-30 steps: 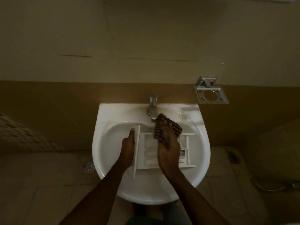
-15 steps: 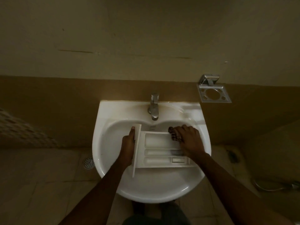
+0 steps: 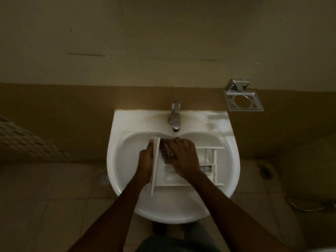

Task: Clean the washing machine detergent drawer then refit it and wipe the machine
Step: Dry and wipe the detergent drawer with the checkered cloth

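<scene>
The detergent drawer is lying flat across the bowl of the white ceramic sink. It is showing as a white plastic tray split by thin ribs into long compartments, with its flat front panel standing on edge at the nine o'clock end. The left hand is gripping that panel from outside, at nine o'clock of the drawer, thumb reaching up along the panel's far end. The right hand is curling down over a dark checked cloth and pressing it into the compartment at the drawer's eleven o'clock corner, just inside the panel. A chrome tap is standing at twelve o'clock of the bowl, and a perforated metal holder is hanging on the wall at two o'clock.
</scene>
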